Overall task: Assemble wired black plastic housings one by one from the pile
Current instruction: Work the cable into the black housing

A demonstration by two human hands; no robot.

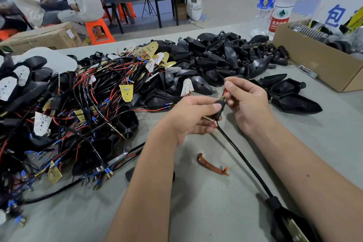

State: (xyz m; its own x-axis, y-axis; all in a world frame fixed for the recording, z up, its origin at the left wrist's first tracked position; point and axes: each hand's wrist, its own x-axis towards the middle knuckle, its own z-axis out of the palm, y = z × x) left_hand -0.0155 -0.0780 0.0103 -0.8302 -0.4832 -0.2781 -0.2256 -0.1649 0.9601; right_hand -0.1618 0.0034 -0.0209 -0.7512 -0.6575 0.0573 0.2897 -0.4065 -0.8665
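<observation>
My left hand (193, 116) grips a small black plastic stem piece (219, 106) with a brass threaded end, held above the grey table. My right hand (246, 102) pinches the red and black wire ends (224, 92) coming out of its top. A black sheathed cable (243, 160) runs from the piece down to a black housing (288, 222) near the bottom right, under my right forearm. A tangled pile of wired LED boards (94, 108) lies at the left. A heap of empty black housings (216, 59) fills the middle back.
An amber lens strip (212, 164) lies on the table below my hands, scissors (117, 159) to its left. A cardboard box (322, 63) of parts stands at the right, two water bottles (275, 2) behind it. People sit at a far table.
</observation>
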